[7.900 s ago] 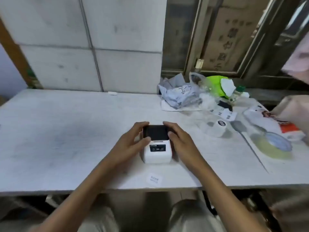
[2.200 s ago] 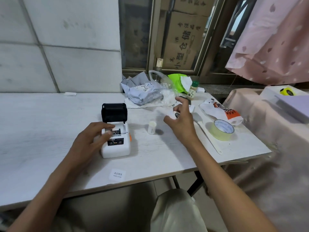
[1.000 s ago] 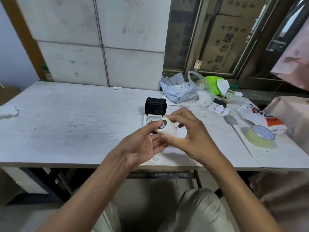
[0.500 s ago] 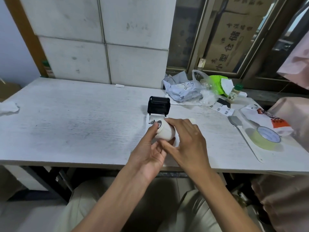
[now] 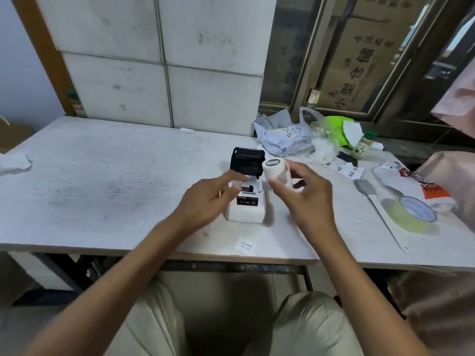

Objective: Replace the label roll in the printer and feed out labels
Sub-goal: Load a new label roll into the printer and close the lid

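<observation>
A small boxy printer [image 5: 246, 204] of smooth white plastic is seen near the front edge of the table [image 5: 102, 186], whose pale surface is marked by a fine streaked grain. The printer's black ribbed lid [image 5: 248, 161] is raised upright at its back, and the roll compartment below it is exposed, with a dark panel set on the sloping front face. The label roll [image 5: 275, 170], a short white cylinder of wound paper with a dark core ring visible at its upper end, is held in the air just to the right of the open lid, tilted a little. It is pinched by the right hand [image 5: 303, 199] between thumb and curled fingers, with a loose strip of liner seen beside the fingers. The left hand [image 5: 208, 199] is laid loosely spread against the left side of the printer, its fingertips reaching toward the open compartment; whether anything is gripped by it cannot be told. A small square white label [image 5: 246, 245] with faint print is stuck flat close to the front edge. Toward the right edge a wide ring of yellowish translucent tape [image 5: 411, 214] lies flat, beside a long thin grey spatula-like tool [image 5: 370, 196]. At the back right corner a crumpled grey plastic bag [image 5: 280, 137] and a bright green wrapper [image 5: 336, 129] are heaped together.
</observation>
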